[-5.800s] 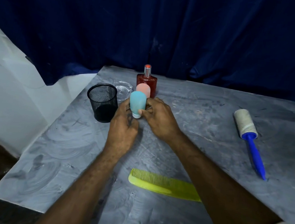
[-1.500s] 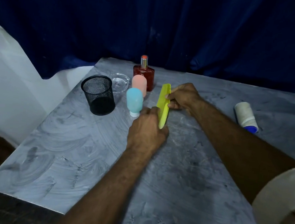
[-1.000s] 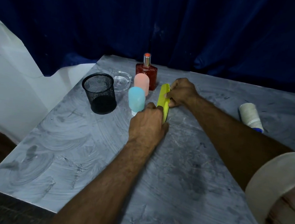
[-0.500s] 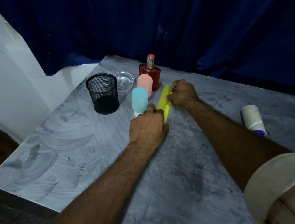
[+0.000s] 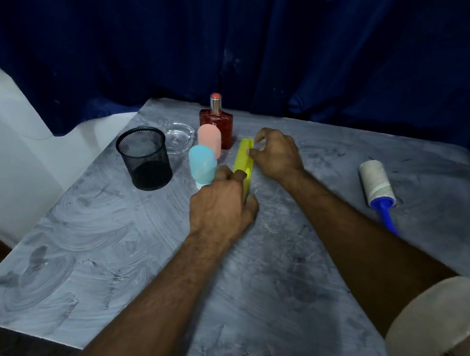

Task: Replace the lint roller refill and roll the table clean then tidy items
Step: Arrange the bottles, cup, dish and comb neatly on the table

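A yellow-green comb (image 5: 243, 161) lies lengthwise on the grey table (image 5: 290, 272), just right of the blue bottle (image 5: 202, 164). My left hand (image 5: 221, 208) presses on the comb's near end, fingers over it. My right hand (image 5: 276, 153) pinches its far end with the fingertips. The lint roller (image 5: 377, 189), with a white roll and a blue handle, lies at the right of the table, apart from both hands.
A black mesh cup (image 5: 144, 157) stands at the left. Behind it are a clear glass dish (image 5: 177, 136), a pink bottle (image 5: 209, 139) and a red perfume bottle (image 5: 216, 117). A dark blue curtain hangs behind the table.
Since 5.8 s ago the comb went from the table's front to beside the bottles. In the last second it settled flat there, with both hands still on it.
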### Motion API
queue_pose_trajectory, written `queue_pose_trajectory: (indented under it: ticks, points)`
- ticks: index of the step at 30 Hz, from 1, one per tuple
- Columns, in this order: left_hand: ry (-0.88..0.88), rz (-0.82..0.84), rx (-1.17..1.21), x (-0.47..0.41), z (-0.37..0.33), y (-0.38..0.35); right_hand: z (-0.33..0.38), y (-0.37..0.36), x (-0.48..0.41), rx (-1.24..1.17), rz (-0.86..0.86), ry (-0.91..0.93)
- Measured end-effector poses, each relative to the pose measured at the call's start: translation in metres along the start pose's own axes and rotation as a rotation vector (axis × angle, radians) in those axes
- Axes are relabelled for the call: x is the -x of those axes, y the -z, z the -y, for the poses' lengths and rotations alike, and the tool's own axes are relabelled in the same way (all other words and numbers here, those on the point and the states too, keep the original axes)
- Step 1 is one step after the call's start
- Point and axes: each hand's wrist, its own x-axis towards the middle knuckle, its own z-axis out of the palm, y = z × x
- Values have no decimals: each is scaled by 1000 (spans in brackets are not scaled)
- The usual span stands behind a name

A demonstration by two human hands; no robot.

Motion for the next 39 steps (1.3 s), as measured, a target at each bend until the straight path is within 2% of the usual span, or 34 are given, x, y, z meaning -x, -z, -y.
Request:
queue_pose_trajectory:
  ticks: [3,8,13,18,23,29,32,39]
  points:
    - [-35,-23,162,0,-18,-1,-9,18,26,-20,-85,23]
    - [-49,-21,491,0,-66,-8,-44,64,65,14,-203,-38]
    - [18,270,808,-5,-116,-26,-99,117,106,94,-399,-172]
    - [121,445,985,-8,-159,-48,-141,135,132,187,-362,-319]
    - [113,488,994,-7,-174,-57,-158,126,135,183,-290,-399]
    - [67,513,920,-3,-176,-58,-166,117,127,-74,-199,-516]
    - [25,439,871,0,-165,-51,-158,111,122,-256,-216,-545]
    - [23,164,773,-2,-100,-24,-93,74,96,-505,-115,-430]
